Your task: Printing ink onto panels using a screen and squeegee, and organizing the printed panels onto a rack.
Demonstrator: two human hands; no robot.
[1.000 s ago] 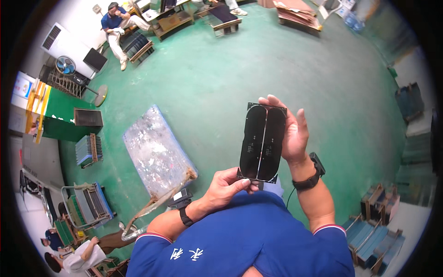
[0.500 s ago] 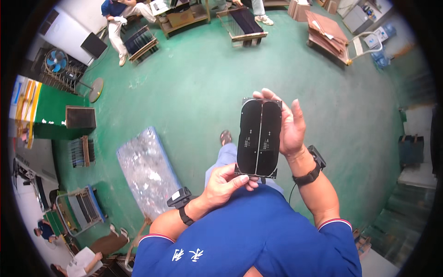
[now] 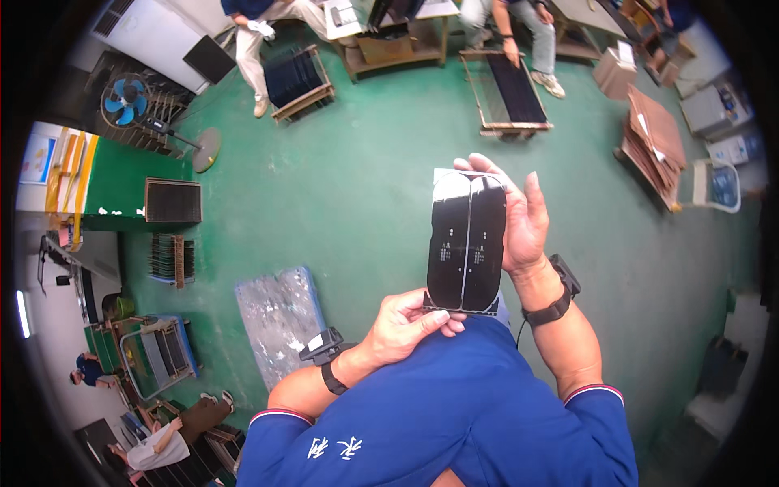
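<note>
A black glass panel [image 3: 448, 231] is held upright before my chest. Two long rounded black areas cover it, split by a pale centre line, with small white marks and clear corners. My left hand [image 3: 403, 326] grips its near edge, thumb on the face and fingertips beneath. Along the right side, my right hand [image 3: 526, 231] supports it with fingers behind the far right corner. The right thumb stands away from the panel. Bright reflections lie across its far end. Each wrist carries a strapped black device.
A flat, stained blue-edged platform [image 3: 280, 325] lies at left on the green floor [image 3: 365, 211]. Racks of dark panels [image 3: 296, 81] stand ahead, near seated people. A cart with brown boards [image 3: 653, 146] is at far right. A fan [image 3: 126, 101] stands at left.
My view has swung left, so the surroundings have shifted rightward and more of the people ahead shows. The panel stays in both hands, and reflections now cross its far end.
</note>
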